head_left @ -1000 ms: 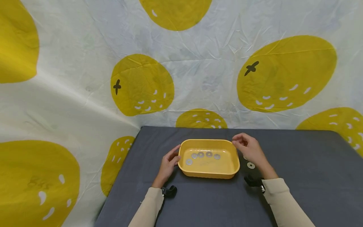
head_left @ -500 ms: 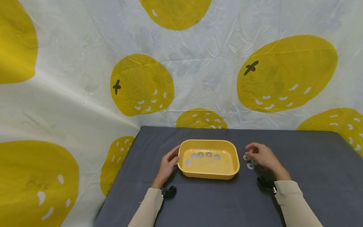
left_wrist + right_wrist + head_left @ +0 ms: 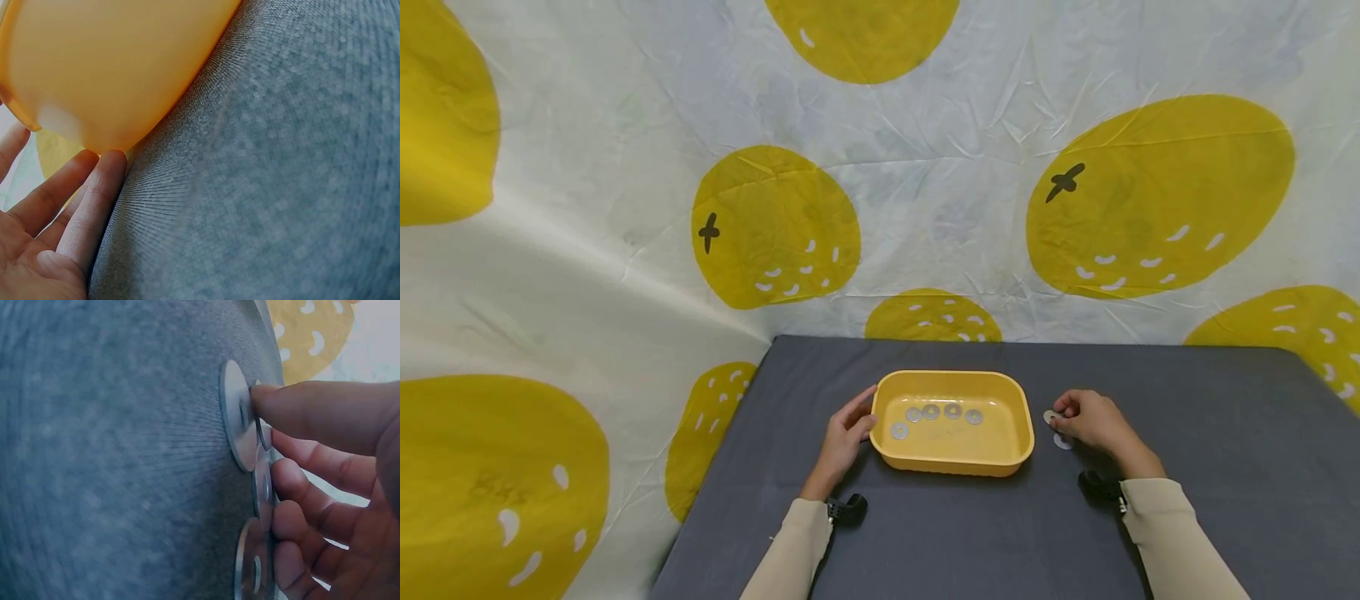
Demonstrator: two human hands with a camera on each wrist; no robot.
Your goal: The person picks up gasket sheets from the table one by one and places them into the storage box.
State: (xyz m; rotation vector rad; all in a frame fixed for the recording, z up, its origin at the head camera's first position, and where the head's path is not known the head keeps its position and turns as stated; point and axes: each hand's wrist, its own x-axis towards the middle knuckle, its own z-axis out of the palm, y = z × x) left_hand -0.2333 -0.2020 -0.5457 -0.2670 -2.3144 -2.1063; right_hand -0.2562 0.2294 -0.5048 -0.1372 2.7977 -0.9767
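Observation:
A yellow plastic tub stands on the dark grey cloth in the head view, with several flat metal washers lying on its floor. My left hand is at the tub's left end, its nearly straight fingers touching the outer wall. Right of the tub, my right hand is down at a few loose washers. In the right wrist view its thumb and index finger pinch the edge of one washer. Other washers lie beside the curled fingers; the hand partly covers the group in the head view.
A dark grey cloth covers the table, whose far edge meets a white curtain printed with yellow fruit. The curtain also runs down the left side. Black wrist camera mounts sit on both wrists.
My right hand has moved from the tub's right rim out to the right and down onto the loose washers, its thumb and index finger closing at one. The left hand and tub stay in place.

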